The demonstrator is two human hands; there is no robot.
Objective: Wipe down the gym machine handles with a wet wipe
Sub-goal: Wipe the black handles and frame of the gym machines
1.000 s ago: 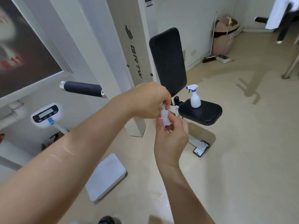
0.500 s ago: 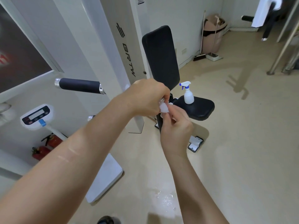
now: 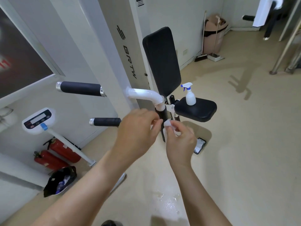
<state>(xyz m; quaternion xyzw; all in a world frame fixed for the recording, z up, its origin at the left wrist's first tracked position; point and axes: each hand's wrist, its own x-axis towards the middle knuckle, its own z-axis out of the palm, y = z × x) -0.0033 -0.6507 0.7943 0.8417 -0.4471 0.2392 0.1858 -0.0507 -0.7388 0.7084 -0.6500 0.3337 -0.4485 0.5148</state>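
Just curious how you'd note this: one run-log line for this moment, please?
right hand: pinches wipe | left hand: beside wipe, grip unclear | handles: not gripped | spray bottle: on seat

We are looking at a gym: a padded backrest [image 3: 162,62] and seat [image 3: 197,108] are standing mid-frame, foam-grip handles [image 3: 79,88] are jutting out at left above a weighing scale [image 3: 38,120]

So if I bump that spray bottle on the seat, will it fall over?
Probably: the spray bottle is tall and narrow, standing upright on a padded seat. It looks like light plastic, so a nudge might tip it. How full it is, I cannot tell.
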